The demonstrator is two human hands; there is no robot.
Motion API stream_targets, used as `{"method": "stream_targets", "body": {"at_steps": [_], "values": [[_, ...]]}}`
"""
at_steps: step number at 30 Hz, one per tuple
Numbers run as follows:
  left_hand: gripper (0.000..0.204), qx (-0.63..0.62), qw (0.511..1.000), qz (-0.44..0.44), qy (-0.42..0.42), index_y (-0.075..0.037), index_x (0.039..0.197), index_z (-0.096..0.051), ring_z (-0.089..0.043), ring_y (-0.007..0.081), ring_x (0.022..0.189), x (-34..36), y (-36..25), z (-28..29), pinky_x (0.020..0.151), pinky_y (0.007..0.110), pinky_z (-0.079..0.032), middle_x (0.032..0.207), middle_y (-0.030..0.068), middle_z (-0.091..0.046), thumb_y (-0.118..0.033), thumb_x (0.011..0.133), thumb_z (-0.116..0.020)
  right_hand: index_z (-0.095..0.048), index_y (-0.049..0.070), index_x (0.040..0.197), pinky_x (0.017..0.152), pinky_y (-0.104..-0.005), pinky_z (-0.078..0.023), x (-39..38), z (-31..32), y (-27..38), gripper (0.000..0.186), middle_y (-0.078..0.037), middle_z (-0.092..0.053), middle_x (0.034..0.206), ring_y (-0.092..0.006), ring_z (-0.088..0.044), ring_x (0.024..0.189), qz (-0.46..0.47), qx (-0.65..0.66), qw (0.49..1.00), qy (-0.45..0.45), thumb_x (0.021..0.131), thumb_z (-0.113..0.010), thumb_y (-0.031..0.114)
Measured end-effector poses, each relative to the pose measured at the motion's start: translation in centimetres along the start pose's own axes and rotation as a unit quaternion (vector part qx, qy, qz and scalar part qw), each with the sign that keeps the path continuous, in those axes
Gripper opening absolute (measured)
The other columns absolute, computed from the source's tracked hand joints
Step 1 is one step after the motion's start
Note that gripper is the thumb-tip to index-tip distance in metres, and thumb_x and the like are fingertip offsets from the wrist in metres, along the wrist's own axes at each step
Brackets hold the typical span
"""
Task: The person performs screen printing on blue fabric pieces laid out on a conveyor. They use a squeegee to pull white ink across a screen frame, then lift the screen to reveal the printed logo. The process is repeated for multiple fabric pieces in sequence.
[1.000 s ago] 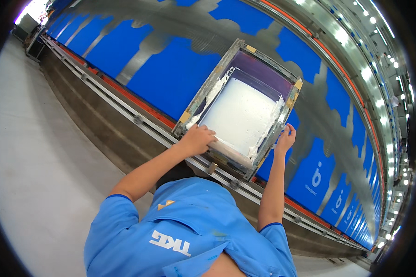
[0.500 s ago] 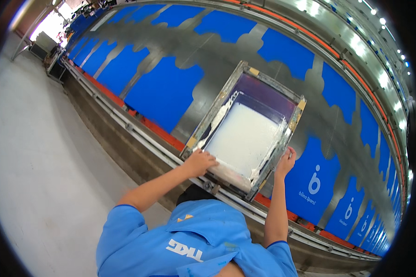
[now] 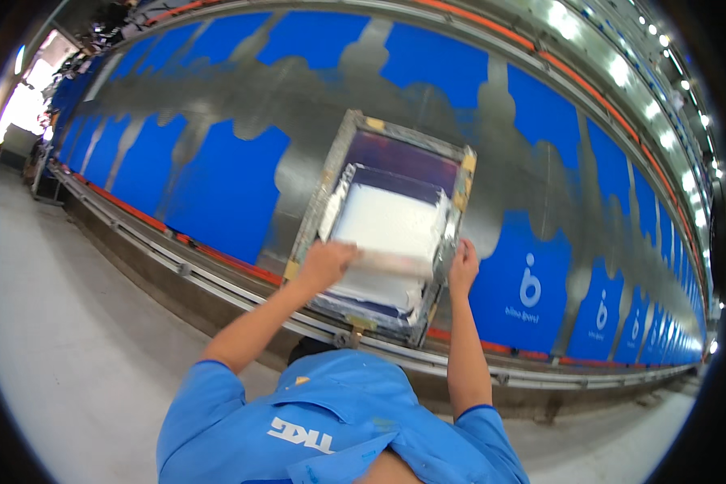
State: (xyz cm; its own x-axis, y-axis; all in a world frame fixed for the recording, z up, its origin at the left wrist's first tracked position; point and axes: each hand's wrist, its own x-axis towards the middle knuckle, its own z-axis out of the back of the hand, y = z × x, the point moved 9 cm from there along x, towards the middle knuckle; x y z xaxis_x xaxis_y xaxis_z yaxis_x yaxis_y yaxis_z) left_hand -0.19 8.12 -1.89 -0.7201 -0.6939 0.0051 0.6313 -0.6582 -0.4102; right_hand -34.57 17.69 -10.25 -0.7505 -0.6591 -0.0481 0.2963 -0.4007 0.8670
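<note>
A screen printing frame (image 3: 333,157) lies tilted across the platen line, with white ink (image 3: 383,219) pooled over its purple mesh (image 3: 395,152). My left hand (image 3: 331,264) is closed on a pale squeegee (image 3: 391,264), which crosses the ink and is blurred by motion. Along the frame's right edge my right hand (image 3: 463,260) has bent, closed fingers; what they grip is too small to make out.
Blue shirt pieces (image 3: 222,194) lie in rows on the grey printing table (image 3: 298,89), several with white logos to the right. A metal rail (image 3: 202,278) edges the near side; pale floor (image 3: 73,315) lies left. Dark clutter (image 3: 105,32) fills the far left end.
The squeegee and my left hand have moved from the frame's near edge up toward the middle of the ink. My right hand has stayed by the right edge. The view has shifted.
</note>
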Motion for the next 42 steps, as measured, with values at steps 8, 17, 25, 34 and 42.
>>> {"method": "stream_targets", "body": {"at_steps": [8, 17, 25, 34, 42], "values": [[0.036, 0.019, 0.997, 0.037, 0.066, -0.025, 0.118, -0.076, -0.069, 0.0263, 0.104, 16.9, 5.2, 1.9, 0.088, 0.042, -0.055, 0.109, 0.0042, -0.075, -0.021, 0.082, -0.075, -0.071, 0.017, 0.125, 0.089, -0.0470, -0.043, 1.5, 1.0, 14.3, 0.047, -0.003, -0.067, 0.116, -0.0242, -0.056, 0.112, 0.329, -0.324, 0.887, 0.021, 0.084, -0.077, 0.040], [0.031, 0.066, 0.986, 0.064, 0.140, -0.028, 0.111, -0.079, -0.072, 0.0264, 0.096, 22.8, 5.9, 2.8, 0.087, 0.041, -0.056, 0.102, 0.0031, -0.077, -0.027, 0.080, -0.078, -0.079, 0.016, 0.104, 0.088, -0.0456, -0.049, 9.7, -8.7, 15.3, 0.031, -0.007, -0.074, 0.099, -0.0312, -0.065, 0.099, 0.222, -0.346, 0.892, 0.188, 0.076, -0.084, 0.026], [0.030, 0.055, 0.992, 0.067, 0.097, -0.031, 0.106, -0.080, -0.071, 0.0239, 0.096, 14.8, 4.0, 0.7, 0.082, 0.040, -0.055, 0.099, -0.0014, -0.076, -0.021, 0.078, -0.075, -0.078, 0.011, 0.102, 0.088, -0.0431, -0.051, 2.0, -6.7, 12.6, 0.024, -0.009, -0.074, 0.102, -0.0315, -0.067, 0.099, 0.210, -0.268, 0.920, 0.192, 0.080, -0.081, 0.019], [0.041, 0.029, 0.994, 0.069, 0.075, -0.025, 0.111, -0.077, -0.068, 0.0203, 0.104, 2.8, 0.8, -0.8, 0.087, 0.041, -0.049, 0.109, -0.0031, -0.075, -0.008, 0.073, -0.076, -0.075, 0.010, 0.103, 0.089, -0.0417, -0.052, -8.7, -3.9, 10.4, 0.036, -0.007, -0.074, 0.107, -0.0292, -0.068, 0.102, 0.250, -0.217, 0.923, 0.197, 0.068, -0.080, 0.003], [0.034, 0.083, 0.988, 0.040, 0.124, -0.025, 0.108, -0.076, -0.065, 0.0192, 0.107, -3.6, -1.5, -3.3, 0.091, 0.042, -0.047, 0.109, -0.0051, -0.070, -0.019, 0.075, -0.081, -0.075, 0.012, 0.103, 0.086, -0.0410, -0.053, -14.8, -2.0, 8.3, 0.038, -0.005, -0.074, 0.104, -0.0289, -0.066, 0.097, 0.264, -0.254, 0.900, 0.236, 0.067, -0.082, 0.005]]}}
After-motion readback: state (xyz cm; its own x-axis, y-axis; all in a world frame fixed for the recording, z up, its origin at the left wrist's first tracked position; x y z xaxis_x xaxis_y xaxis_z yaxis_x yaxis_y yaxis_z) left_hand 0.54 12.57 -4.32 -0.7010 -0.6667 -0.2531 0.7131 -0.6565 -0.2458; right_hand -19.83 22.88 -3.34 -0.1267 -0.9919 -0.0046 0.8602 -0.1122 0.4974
